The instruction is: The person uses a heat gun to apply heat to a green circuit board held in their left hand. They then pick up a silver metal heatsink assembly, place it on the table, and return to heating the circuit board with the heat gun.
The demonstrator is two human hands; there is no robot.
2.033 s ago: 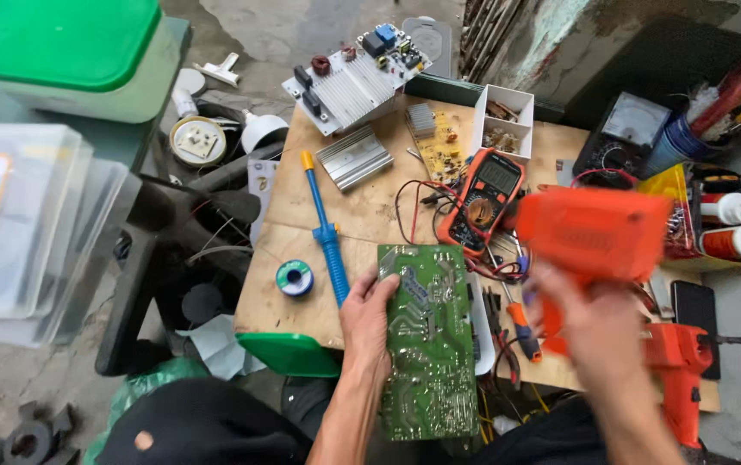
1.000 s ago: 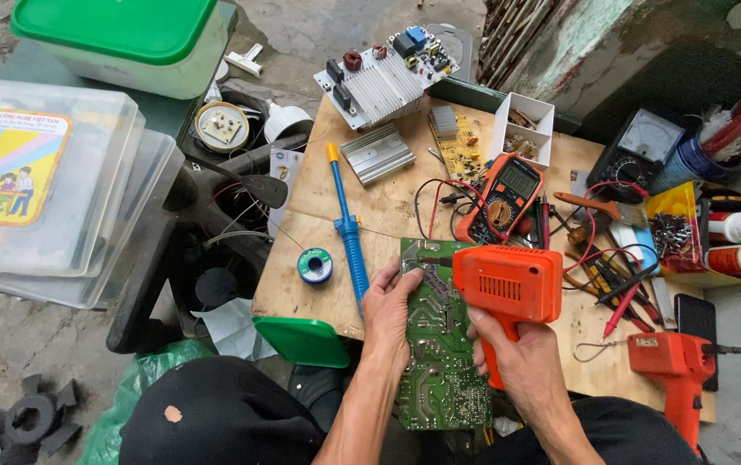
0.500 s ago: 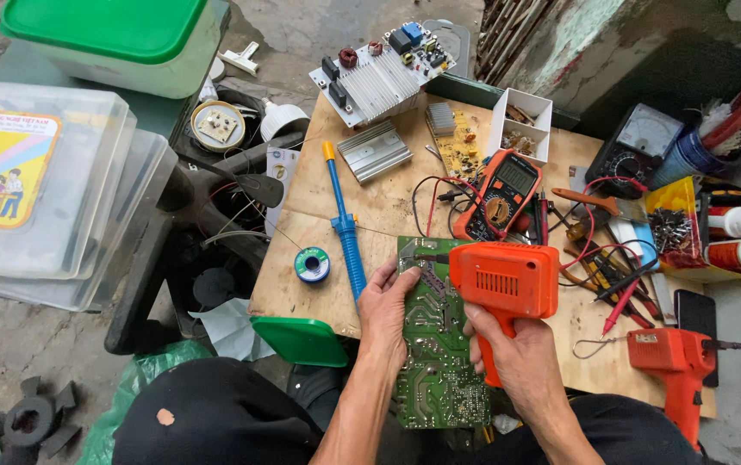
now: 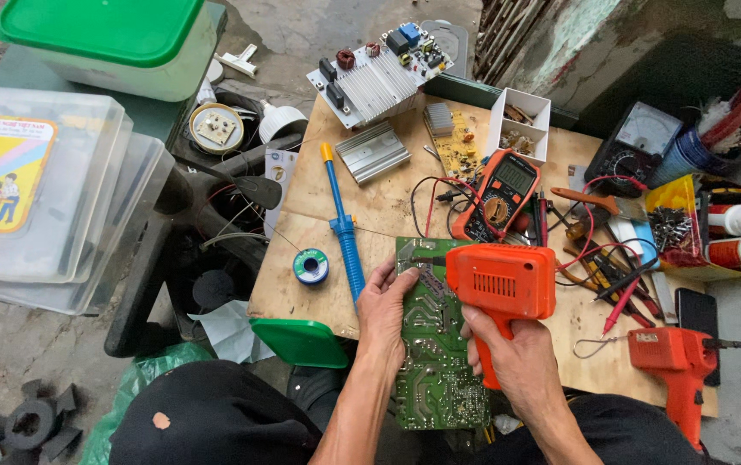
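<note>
Gripping an orange soldering gun (image 4: pixel 501 284) in right hand (image 4: pixel 517 362), left hand (image 4: pixel 385 310) holding green circuit board (image 4: pixel 435 344), blue desoldering pump (image 4: pixel 342 226), solder spool (image 4: pixel 311 266), multimeter (image 4: pixel 500 196) crowding close

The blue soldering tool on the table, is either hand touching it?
No, the blue soldering tool lies alone beside the left hand.

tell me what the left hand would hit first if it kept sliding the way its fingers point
Probably the blue soldering iron. The left hand rests on the green circuit board, fingers pointing up and slightly left across the wooden table; the solder spool lies further left. Depth is unclear.
</note>
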